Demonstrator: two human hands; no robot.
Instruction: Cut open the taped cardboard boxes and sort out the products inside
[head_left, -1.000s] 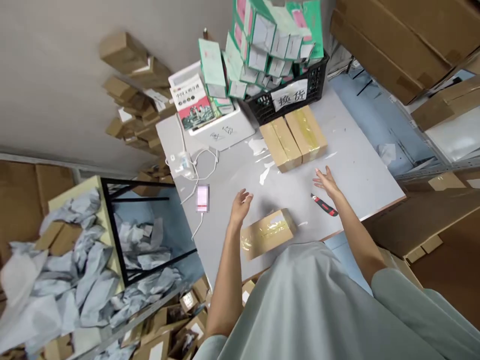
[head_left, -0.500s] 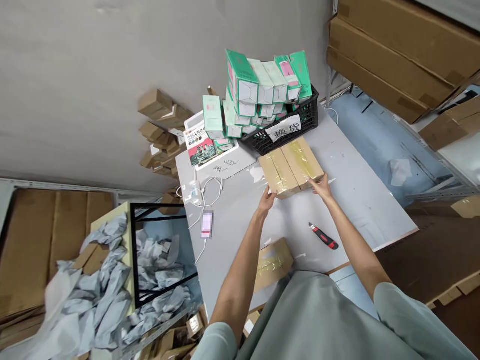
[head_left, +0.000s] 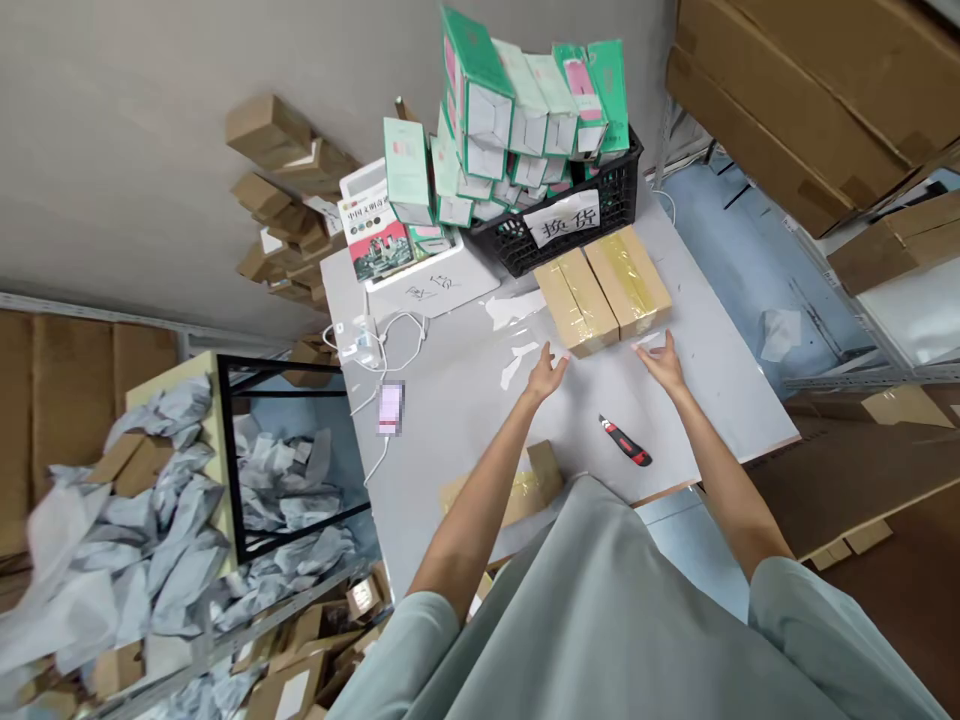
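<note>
Two taped cardboard boxes sit side by side on the grey table (head_left: pixel 465 400), the left box (head_left: pixel 576 305) and the right box (head_left: pixel 628 282), against the front of a black crate. My left hand (head_left: pixel 547 376) is just in front of the left box, fingers apart, holding nothing. Before the right box, my right hand (head_left: pixel 663 362) is likewise open and empty. A red and black utility knife (head_left: pixel 625 440) lies on the table between my forearms. Partly hidden by my left forearm, another taped cardboard box (head_left: pixel 529 490) rests at the near edge.
The black crate (head_left: pixel 555 235) holds stacked green-and-white boxes. To its left stands a white bin (head_left: pixel 435 285) with a book (head_left: pixel 373 240). A phone (head_left: pixel 390 408) on a cable and a power strip (head_left: pixel 358 342) lie at the left. Paper scraps (head_left: pixel 516 308) litter the table.
Both hands have let go of the two cardboard boxes and drawn back toward me. The boxes now sit close against the crate with a gap between them. The camera view has shifted.
</note>
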